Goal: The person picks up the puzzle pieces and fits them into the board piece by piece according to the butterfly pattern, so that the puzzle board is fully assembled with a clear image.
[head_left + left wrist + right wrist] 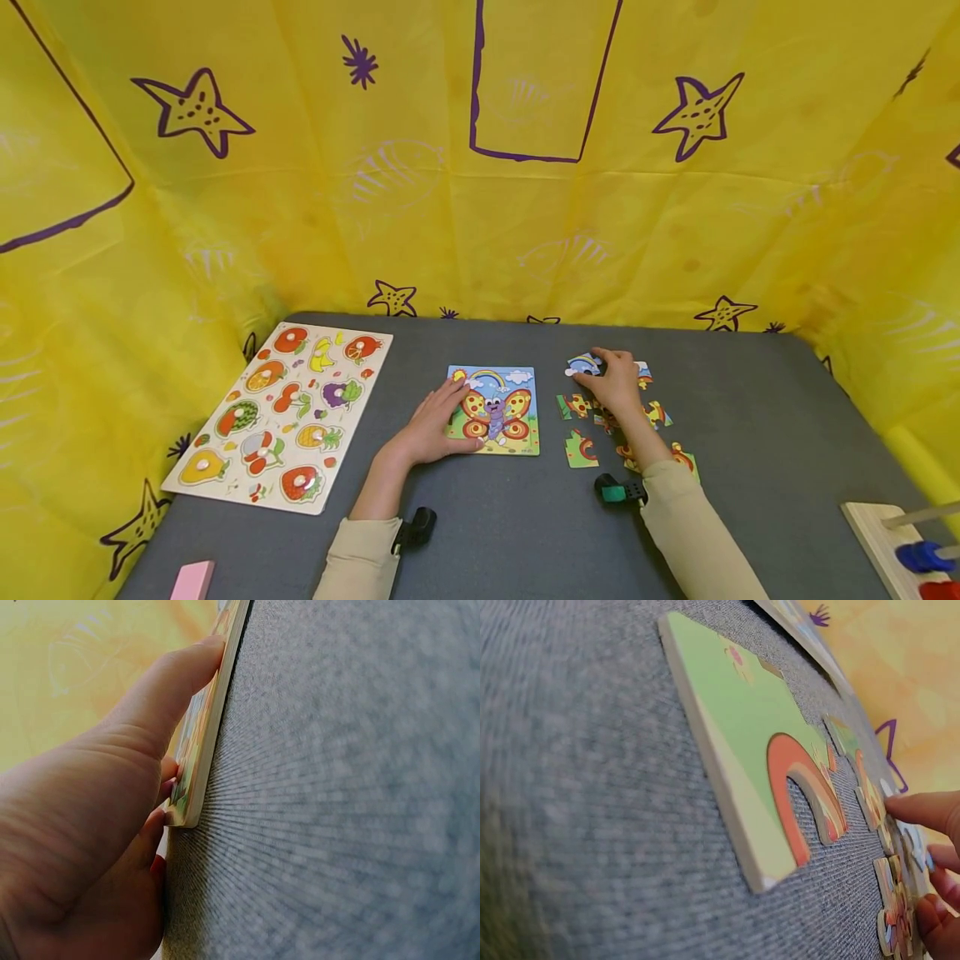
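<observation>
The left hand (pixel 433 427) rests with spread, nearly straight fingers on the left side of a square butterfly picture board (pixel 517 379). In the left wrist view that hand's thumb (pixel 169 686) lies on the board's face, near its edge (pixel 208 754). Between thumb and fingertips, the right hand (pixel 619 390) pinches a blue rainbow puzzle piece (pixel 582 364), right of the board. Loose pieces lie below and around this hand, among them a green corner piece (pixel 579 450), seen close in the right wrist view (pixel 735 712). The forearm partly hides some pieces.
A large fruit board (pixel 341 433) lies at the left of the grey table (pixel 495 525). The pink block (pixel 192 581) is at the front left, and a wooden frame with coloured beads (pixel 873 533) stands at the front right. Yellow patterned cloth hangs behind.
</observation>
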Available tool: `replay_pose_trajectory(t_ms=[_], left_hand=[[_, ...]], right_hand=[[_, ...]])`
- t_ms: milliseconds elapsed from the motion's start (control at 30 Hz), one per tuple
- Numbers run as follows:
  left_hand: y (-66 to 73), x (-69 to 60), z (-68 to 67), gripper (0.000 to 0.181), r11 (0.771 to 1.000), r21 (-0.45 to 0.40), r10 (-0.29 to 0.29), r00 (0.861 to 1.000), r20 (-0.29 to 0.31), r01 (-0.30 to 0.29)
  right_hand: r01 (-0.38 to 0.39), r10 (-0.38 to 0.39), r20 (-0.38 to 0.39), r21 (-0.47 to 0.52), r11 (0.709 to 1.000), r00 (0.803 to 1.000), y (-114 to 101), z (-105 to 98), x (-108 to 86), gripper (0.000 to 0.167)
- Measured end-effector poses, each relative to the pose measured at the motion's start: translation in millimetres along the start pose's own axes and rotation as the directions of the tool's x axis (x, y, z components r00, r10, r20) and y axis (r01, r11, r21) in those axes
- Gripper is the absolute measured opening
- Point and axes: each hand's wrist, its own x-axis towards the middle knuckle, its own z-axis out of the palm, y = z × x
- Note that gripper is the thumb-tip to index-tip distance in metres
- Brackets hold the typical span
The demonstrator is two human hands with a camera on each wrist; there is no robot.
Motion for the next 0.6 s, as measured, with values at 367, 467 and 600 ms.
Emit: replay_pose_trajectory(t_ms=[367,467,600], left_hand=[[1.8,-1.0,-0.8,0.090,1.000,-0.011,0.009,1.000,0.001,-0.009],[2.9,-1.9,-1.5,0.089,1.000,-0.014,0.008,1.000,0.000,-0.008],[3.2,-2.2,-1.9,0.090,1.000,-0.017,0.004,1.000,0.001,-0.004]], right_hand=[[-0.015,0.027,-0.097,0.124,0.992,0.995,0.2,-0.6,-3.7,0.032],[-0.058,0.077,-0.090,0.198,0.978,0.993,-6.6,0.6,-5.5,0.027],[-0.114,0.129,-0.031,0.300,0.947,0.991,-21.9,5.0,-8.9,0.028]])
